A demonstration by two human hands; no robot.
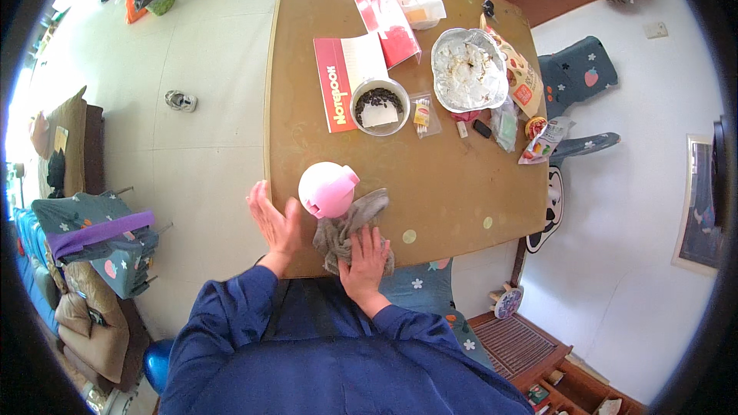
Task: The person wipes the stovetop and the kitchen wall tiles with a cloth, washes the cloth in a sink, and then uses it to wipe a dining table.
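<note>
My right hand (366,259) lies on a bunched grey cloth (369,207), holding it down at the table's near edge. One end of the cloth stretches forward and right, beside a round pink object (324,187). This pink object looks like plastic, with a short projection at its upper right and a notch near its base. The cloth touches or nearly touches its lower side; I cannot tell which. My left hand (274,227) is at the table's left edge, just left of the pink object, with its fingers apart and nothing in it.
On the brown table (461,184) are a notebook (334,86), a clear tub of dark seeds (380,106), a bag of cotton swabs (422,115), a foil-lined container (470,69), a red-and-white folded card (389,23) and snack packets (545,141). A fabric-covered chair (418,291) stands at the near edge.
</note>
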